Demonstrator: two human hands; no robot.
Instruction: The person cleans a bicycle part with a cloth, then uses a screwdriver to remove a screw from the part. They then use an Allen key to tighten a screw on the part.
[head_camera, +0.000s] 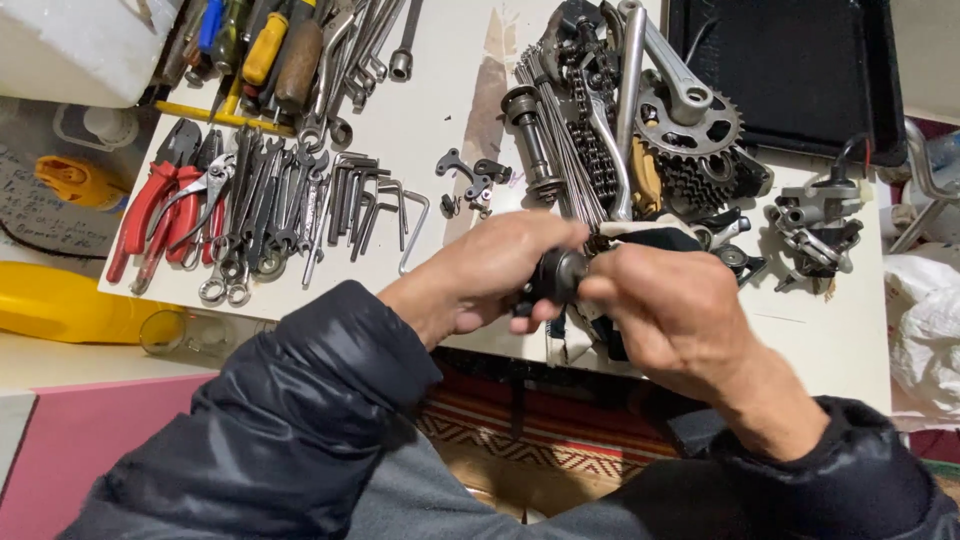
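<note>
Both hands meet over the near edge of the white desk (830, 340): the left hand (490, 280) has its fingers clamped around a small dark round part (560, 274), and the right hand (670, 315) pinches the same part from the other side, its fingers closed on it beside a dark cloth (660, 240). The part sits in the air just above the desk edge, so if the grip slips it would likely drop to the patterned rug (540, 440) below. The bundle of thin spokes (570, 170) and the chain (595, 140) lie just behind the knuckles, and a sudden pull back could catch them or scatter the small brackets (470, 180). At the left lie red pliers (150, 200), wrenches (260, 215) and hex keys (375, 205); sprockets (690, 130) sit further right. A yellow bottle (70, 305) lies at the left edge, a white container (80, 45) stands top left, a black tray (800, 70) top right, and a white bag (925, 340) at the right.
</note>
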